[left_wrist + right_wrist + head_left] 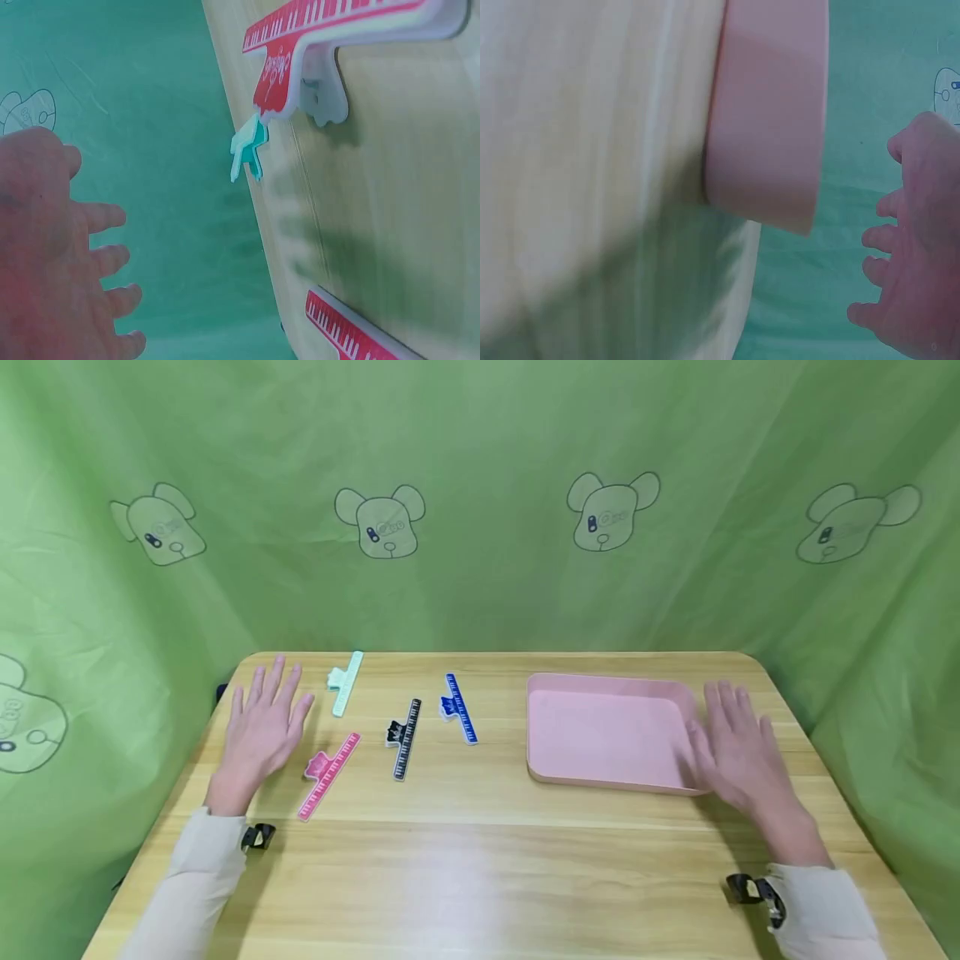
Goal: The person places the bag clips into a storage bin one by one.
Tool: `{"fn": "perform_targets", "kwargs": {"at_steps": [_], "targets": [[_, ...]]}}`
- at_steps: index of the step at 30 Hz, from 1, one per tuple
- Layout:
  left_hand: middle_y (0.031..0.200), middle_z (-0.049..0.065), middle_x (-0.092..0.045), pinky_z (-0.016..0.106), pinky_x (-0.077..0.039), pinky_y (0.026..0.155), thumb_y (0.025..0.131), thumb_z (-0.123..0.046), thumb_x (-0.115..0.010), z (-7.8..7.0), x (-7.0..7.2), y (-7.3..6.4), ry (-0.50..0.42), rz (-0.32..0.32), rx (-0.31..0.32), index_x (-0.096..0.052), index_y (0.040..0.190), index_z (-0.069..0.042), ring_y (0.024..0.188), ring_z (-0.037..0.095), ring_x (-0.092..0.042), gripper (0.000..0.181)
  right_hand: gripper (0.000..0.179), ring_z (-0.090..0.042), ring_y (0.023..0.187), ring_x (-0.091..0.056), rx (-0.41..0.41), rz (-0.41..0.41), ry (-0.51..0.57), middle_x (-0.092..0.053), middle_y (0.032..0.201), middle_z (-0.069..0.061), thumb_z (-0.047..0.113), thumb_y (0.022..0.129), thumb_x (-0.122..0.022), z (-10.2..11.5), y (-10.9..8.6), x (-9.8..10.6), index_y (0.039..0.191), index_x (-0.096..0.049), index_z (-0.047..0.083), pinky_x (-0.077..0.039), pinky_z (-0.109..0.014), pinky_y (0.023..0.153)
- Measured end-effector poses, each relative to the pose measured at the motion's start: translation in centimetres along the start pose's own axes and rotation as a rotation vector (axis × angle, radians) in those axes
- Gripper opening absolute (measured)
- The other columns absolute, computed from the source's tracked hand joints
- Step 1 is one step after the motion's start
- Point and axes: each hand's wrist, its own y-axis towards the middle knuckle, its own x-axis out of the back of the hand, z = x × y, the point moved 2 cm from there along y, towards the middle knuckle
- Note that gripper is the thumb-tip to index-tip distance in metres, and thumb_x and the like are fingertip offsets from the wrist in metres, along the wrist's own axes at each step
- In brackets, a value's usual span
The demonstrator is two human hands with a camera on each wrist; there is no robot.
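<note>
My left hand [258,727], fingers spread and holding nothing, hovers over the table's left side beside a pink piano-key clip [328,778]. Beyond that clip lies a mint-green clip [347,683]. A black clip [407,739] and a blue clip [460,710] lie further right, each with a piano-key strip. In the left wrist view another red piano-key strip [349,326] shows at the bottom edge. On the right, my right hand [741,747] is held out with straight fingers above the right end of a pink tray [607,785], overlapping its rim in the head view.
The wooden table [450,877] has rounded far corners. A green curtain [495,593] with printed bear heads hangs behind it and along both sides. Each wrist wears a small black camera mount, such as the left wrist mount [258,837].
</note>
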Motion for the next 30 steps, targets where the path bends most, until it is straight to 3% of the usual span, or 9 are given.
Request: {"fn": "perform_targets", "kwargs": {"at_steps": [13,24,30], "targets": [[0.156,0.003,0.008,0.058,0.013,0.108,0.101,-0.049,-0.015,-0.4,-0.8,-1.6,-0.030,0.020,0.038,-0.011,0.152,-0.020,0.142,0.033,0.009,0.059,0.067,-0.035,0.141,0.011,-0.004,0.025,0.015,0.012,0.156,-0.007,0.037,0.101,-0.030,-0.6,-1.2,-1.8,0.151,0.000,0.005,0.002,-0.070,0.104],[0.155,0.018,-0.013,0.068,-0.003,0.106,0.101,-0.047,-0.021,-0.6,-1.5,-2.8,-0.077,0.054,0.026,-0.029,0.148,-0.011,0.138,0.046,-0.012,0.060,0.069,-0.039,0.141,0.007,-0.007,0.054,0.021,0.012,0.156,-0.009,0.038,0.101,-0.031,-0.9,-1.1,-2.6,0.150,0.002,0.002,-0.006,-0.074,0.100],[0.154,0.021,-0.017,0.070,-0.008,0.104,0.102,-0.043,-0.024,-0.7,-1.8,-3.1,-0.103,0.067,0.006,-0.032,0.147,-0.009,0.136,0.048,-0.017,0.057,0.069,-0.040,0.141,0.006,-0.004,0.069,0.041,0.007,0.156,-0.016,0.037,0.101,-0.031,-1.1,-1.1,-2.8,0.150,0.001,0.001,-0.007,-0.074,0.100]]}}
